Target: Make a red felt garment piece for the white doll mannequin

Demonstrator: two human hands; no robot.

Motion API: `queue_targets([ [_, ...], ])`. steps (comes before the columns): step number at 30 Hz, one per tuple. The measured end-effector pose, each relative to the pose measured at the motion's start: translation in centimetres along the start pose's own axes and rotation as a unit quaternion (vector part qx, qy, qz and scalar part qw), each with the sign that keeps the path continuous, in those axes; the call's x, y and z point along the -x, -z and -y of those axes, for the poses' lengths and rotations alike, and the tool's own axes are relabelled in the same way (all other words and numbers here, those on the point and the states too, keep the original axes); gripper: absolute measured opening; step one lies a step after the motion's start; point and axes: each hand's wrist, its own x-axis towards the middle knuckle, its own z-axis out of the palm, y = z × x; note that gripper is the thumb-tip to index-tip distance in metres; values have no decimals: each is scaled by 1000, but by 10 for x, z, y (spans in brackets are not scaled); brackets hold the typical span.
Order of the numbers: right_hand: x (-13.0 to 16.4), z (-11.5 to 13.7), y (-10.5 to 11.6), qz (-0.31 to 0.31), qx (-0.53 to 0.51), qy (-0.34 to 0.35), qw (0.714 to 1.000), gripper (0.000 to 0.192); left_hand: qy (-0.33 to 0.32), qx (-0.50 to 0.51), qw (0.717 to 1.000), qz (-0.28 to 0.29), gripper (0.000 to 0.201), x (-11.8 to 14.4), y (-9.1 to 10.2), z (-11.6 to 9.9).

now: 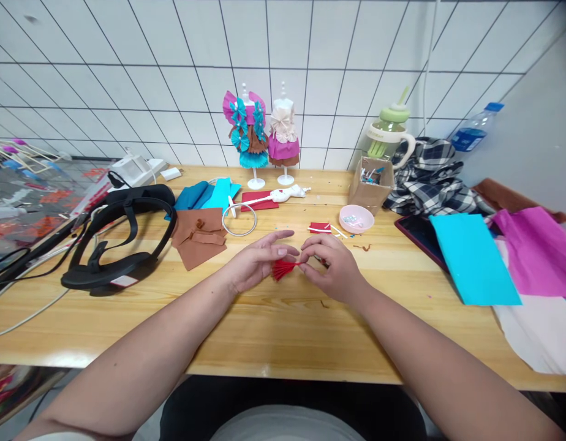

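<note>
Evidently smooth and glossy, a pale wooden table [264, 349] with long grain lines meets a wall of white square tiles [173, 110] with dark joints. Over its middle, a small red pleated paper fan [282, 270] is pinched at its narrow end by the right hand [333, 266], which also has a small metallic object, mostly hidden, inside it. The left hand [258, 260] is loosely spread by the ruffled edge; whether it touches the folds I cannot tell. Crinkled crepe ruffles dress two white miniature mannequins [253, 131] [284, 131] near the wall. A round pink plastic bowl [362, 226] sits just before a brown cardboard box [366, 199]; soft black-and-white checked cloth [421, 177] lies crumpled right of it. Flat cyan paper [476, 263] overlaps creased magenta paper [540, 254].
</note>
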Motion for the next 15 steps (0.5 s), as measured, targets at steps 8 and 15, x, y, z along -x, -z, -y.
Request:
queue_targets([
  [8, -4, -10, -3, 100, -110, -283, 947, 18, -164, -435, 882, -72, 70, 7, -17, 3],
  [15, -7, -4, -2, 84, -121, -300, 943, 18, -157, -442, 876, -114, 63, 3, -17, 5],
])
